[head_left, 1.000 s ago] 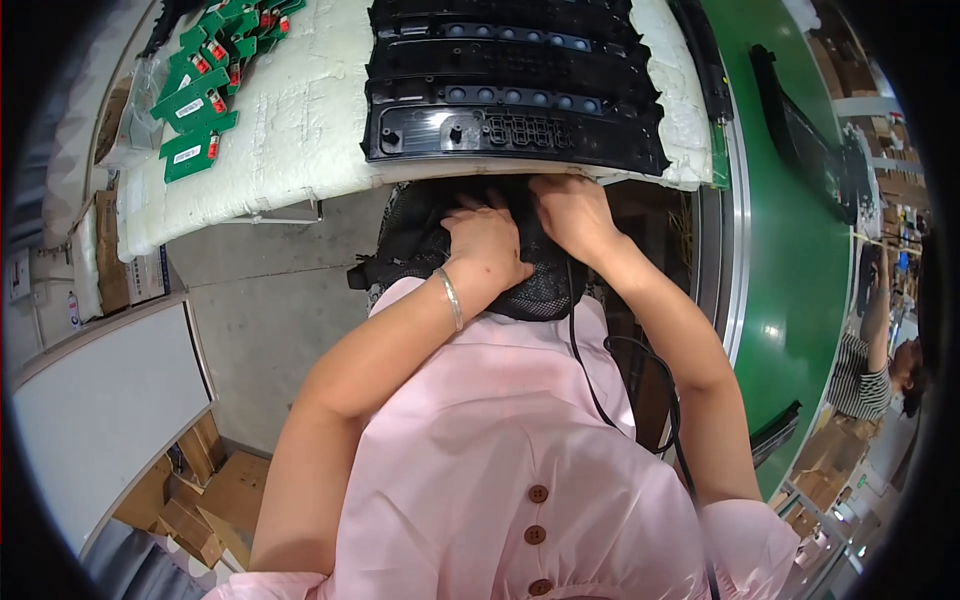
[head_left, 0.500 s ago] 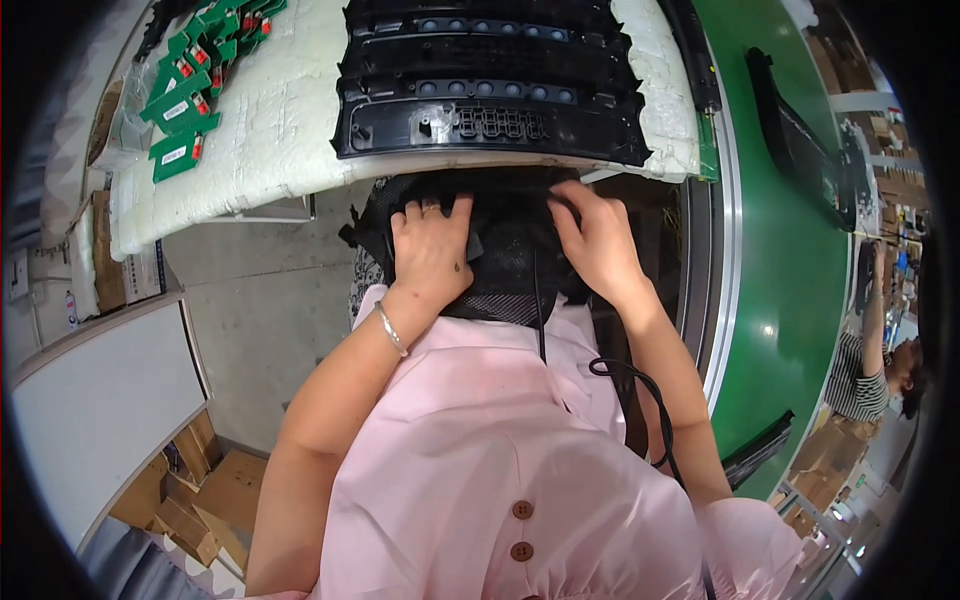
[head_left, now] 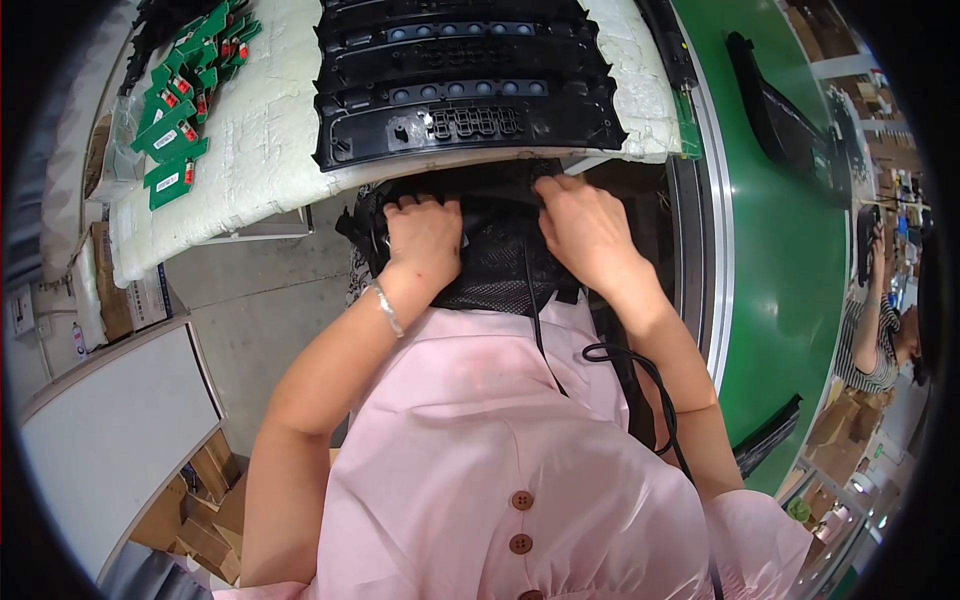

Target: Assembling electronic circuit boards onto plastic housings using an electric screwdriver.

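Note:
A black mesh bag [head_left: 495, 258] lies across my lap, its far part in shadow below the table edge. My left hand [head_left: 425, 238] holds the bag's left part, with the fingers curled over and their tips hidden in the black fabric. Toward the bag's upper right, my right hand [head_left: 588, 228] is closed on the dark material, with thumb and fingers bent together. A thin black cord [head_left: 532, 320] runs down from the bag between my hands.
Ahead is a foam-covered table [head_left: 250, 150] bearing black plastic panels [head_left: 465, 128] and several green circuit boards [head_left: 175, 175]. To the right runs a green conveyor belt [head_left: 775, 300] with black parts on it. A striped-sleeved person [head_left: 865, 345] is beyond; a white panel [head_left: 120, 430] stands left.
My right hand has turned and closed down on the bag. The left hand's fingers have curled further over the fabric. The table and its parts sit slightly further left in view.

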`<state>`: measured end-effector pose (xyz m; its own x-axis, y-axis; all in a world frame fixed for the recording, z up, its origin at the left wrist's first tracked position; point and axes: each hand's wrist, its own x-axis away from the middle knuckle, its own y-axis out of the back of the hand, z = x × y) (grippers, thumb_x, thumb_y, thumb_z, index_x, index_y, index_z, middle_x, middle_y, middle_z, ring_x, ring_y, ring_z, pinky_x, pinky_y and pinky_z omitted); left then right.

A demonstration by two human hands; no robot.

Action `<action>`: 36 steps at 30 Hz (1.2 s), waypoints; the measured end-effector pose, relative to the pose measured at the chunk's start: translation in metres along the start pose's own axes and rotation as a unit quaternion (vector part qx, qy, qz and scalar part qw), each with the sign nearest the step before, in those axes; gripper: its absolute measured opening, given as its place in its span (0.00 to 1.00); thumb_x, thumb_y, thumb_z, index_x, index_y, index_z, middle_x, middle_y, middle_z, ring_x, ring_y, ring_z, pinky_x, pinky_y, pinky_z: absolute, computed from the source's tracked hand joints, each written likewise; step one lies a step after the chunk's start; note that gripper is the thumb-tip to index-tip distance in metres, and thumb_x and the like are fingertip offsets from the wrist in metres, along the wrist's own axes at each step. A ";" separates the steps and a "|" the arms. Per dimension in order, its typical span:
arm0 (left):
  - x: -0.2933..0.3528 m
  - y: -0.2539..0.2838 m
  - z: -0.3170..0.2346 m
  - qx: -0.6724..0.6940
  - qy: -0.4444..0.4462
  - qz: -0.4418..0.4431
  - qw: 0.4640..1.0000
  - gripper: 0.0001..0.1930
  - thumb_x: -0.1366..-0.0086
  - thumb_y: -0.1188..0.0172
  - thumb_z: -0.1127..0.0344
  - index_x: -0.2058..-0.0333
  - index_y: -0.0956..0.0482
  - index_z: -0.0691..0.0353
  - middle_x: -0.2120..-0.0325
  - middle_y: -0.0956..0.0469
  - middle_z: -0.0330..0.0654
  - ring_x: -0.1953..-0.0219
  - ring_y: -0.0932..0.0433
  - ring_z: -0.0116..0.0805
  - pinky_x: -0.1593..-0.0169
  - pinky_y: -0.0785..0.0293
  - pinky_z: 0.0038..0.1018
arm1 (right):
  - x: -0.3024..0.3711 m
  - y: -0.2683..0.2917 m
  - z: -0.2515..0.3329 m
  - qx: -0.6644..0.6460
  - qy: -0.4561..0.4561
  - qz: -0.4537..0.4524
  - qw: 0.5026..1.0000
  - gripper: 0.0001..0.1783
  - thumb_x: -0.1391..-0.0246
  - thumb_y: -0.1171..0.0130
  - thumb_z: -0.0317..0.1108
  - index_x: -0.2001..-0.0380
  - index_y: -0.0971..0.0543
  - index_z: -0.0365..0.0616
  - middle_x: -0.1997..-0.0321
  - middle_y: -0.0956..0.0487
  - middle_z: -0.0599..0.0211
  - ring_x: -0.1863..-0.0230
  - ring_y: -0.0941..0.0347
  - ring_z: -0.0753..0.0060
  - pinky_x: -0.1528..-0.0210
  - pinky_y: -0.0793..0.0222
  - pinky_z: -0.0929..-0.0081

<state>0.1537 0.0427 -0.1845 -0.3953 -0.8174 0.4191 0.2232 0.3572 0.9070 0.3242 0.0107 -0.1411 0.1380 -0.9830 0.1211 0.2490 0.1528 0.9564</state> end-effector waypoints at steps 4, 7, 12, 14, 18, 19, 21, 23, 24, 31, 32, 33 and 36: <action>-0.016 -0.008 -0.001 0.068 -0.009 -0.056 0.996 0.26 0.60 0.39 0.65 0.59 0.30 0.67 0.61 0.29 0.51 0.58 0.30 0.44 0.55 0.36 0.38 | -0.026 -0.023 0.021 0.002 0.142 -0.085 0.986 0.15 0.55 0.53 0.29 0.60 0.30 0.41 0.62 0.27 0.57 0.56 0.31 0.58 0.54 0.38 0.60; -0.012 -0.013 0.007 0.084 -0.069 -0.052 0.993 0.27 0.64 0.39 0.66 0.59 0.30 0.62 0.62 0.31 0.51 0.57 0.31 0.49 0.54 0.36 0.41 | -0.058 -0.045 0.030 0.016 0.213 -0.092 0.973 0.17 0.54 0.52 0.30 0.57 0.30 0.44 0.57 0.28 0.56 0.55 0.31 0.56 0.54 0.37 0.62; 0.023 -0.011 -0.003 0.092 -0.237 -0.154 0.955 0.28 0.59 0.43 0.72 0.54 0.31 0.52 0.61 0.31 0.53 0.53 0.35 0.49 0.50 0.42 0.41 | -0.093 -0.070 0.032 -0.246 0.211 0.150 0.934 0.13 0.49 0.51 0.35 0.60 0.28 0.44 0.61 0.27 0.52 0.60 0.30 0.56 0.58 0.35 0.65; 0.024 -0.011 -0.008 0.099 -0.255 -0.157 0.949 0.28 0.58 0.44 0.72 0.52 0.32 0.53 0.60 0.31 0.54 0.53 0.35 0.48 0.49 0.42 0.41 | -0.096 -0.040 0.065 -0.174 0.149 0.212 0.950 0.12 0.50 0.50 0.35 0.63 0.27 0.44 0.63 0.26 0.54 0.62 0.29 0.56 0.60 0.35 0.65; 0.013 -0.035 -0.003 0.196 -0.305 -0.144 0.921 0.25 0.58 0.46 0.74 0.55 0.30 0.57 0.61 0.29 0.50 0.55 0.32 0.46 0.51 0.38 0.37 | -0.080 -0.051 0.064 -0.255 0.295 0.112 0.914 0.07 0.53 0.47 0.33 0.72 0.26 0.41 0.73 0.26 0.59 0.69 0.30 0.52 0.67 0.34 0.64; 0.011 -0.039 0.001 0.201 -0.337 -0.195 0.899 0.24 0.56 0.46 0.73 0.55 0.30 0.57 0.61 0.28 0.49 0.56 0.31 0.46 0.52 0.37 0.37 | -0.075 -0.049 0.063 -0.270 0.300 0.072 0.912 0.07 0.54 0.46 0.32 0.73 0.25 0.40 0.73 0.26 0.59 0.70 0.30 0.53 0.69 0.34 0.65; 0.006 -0.048 0.005 0.229 -0.346 -0.191 0.890 0.21 0.54 0.47 0.71 0.57 0.29 0.58 0.60 0.29 0.47 0.56 0.31 0.47 0.52 0.37 0.38 | -0.064 -0.038 0.057 -0.272 0.315 0.042 0.908 0.07 0.56 0.45 0.31 0.73 0.25 0.40 0.74 0.26 0.60 0.71 0.29 0.55 0.70 0.34 0.66; 0.011 -0.050 0.005 0.248 -0.315 -0.145 0.904 0.20 0.53 0.47 0.71 0.57 0.29 0.59 0.60 0.28 0.47 0.55 0.31 0.46 0.52 0.36 0.37 | -0.051 -0.032 0.053 -0.278 0.329 0.012 0.902 0.07 0.59 0.44 0.29 0.73 0.25 0.39 0.75 0.27 0.60 0.72 0.29 0.56 0.72 0.33 0.67; 0.015 -0.050 0.006 0.257 -0.299 -0.122 0.911 0.20 0.53 0.47 0.71 0.57 0.29 0.59 0.60 0.28 0.47 0.55 0.31 0.46 0.51 0.36 0.37 | -0.046 -0.031 0.052 -0.281 0.330 -0.024 0.901 0.07 0.60 0.44 0.28 0.74 0.26 0.38 0.76 0.28 0.61 0.74 0.30 0.57 0.73 0.34 0.68; 0.026 -0.028 0.011 0.298 -0.208 0.003 0.932 0.19 0.51 0.46 0.70 0.57 0.28 0.61 0.59 0.28 0.45 0.54 0.31 0.43 0.51 0.35 0.33 | -0.029 -0.020 0.048 -0.210 0.308 -0.051 0.927 0.09 0.63 0.44 0.26 0.72 0.26 0.40 0.73 0.29 0.64 0.70 0.31 0.61 0.71 0.33 0.70; 0.037 -0.018 0.016 0.243 -0.238 -0.032 0.940 0.16 0.52 0.46 0.70 0.61 0.26 0.62 0.61 0.27 0.45 0.56 0.29 0.41 0.53 0.33 0.32 | -0.027 -0.023 0.045 -0.201 0.293 -0.054 0.933 0.09 0.63 0.44 0.26 0.72 0.26 0.40 0.72 0.29 0.64 0.69 0.31 0.61 0.70 0.33 0.70; 0.045 -0.012 0.023 0.187 -0.267 -0.067 0.943 0.13 0.52 0.47 0.71 0.64 0.25 0.62 0.62 0.26 0.44 0.59 0.27 0.39 0.56 0.30 0.31 | -0.026 -0.025 0.043 -0.193 0.280 -0.055 0.939 0.10 0.62 0.44 0.26 0.71 0.26 0.40 0.71 0.29 0.64 0.68 0.32 0.61 0.70 0.33 0.71; 0.067 -0.007 0.055 0.246 -0.320 -0.320 0.857 0.10 0.52 0.47 0.76 0.68 0.25 0.65 0.68 0.25 0.45 0.65 0.26 0.42 0.63 0.27 0.30 | -0.020 -0.021 0.043 -0.183 0.269 -0.025 0.945 0.07 0.60 0.44 0.28 0.73 0.27 0.40 0.72 0.30 0.64 0.68 0.32 0.61 0.69 0.33 0.69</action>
<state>0.0765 0.0098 -0.1608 -0.7396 -0.5582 -0.3761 -0.5619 0.2044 0.8015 0.2751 0.0226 -0.1519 0.5603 -0.8110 -0.1683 0.5695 0.2297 0.7892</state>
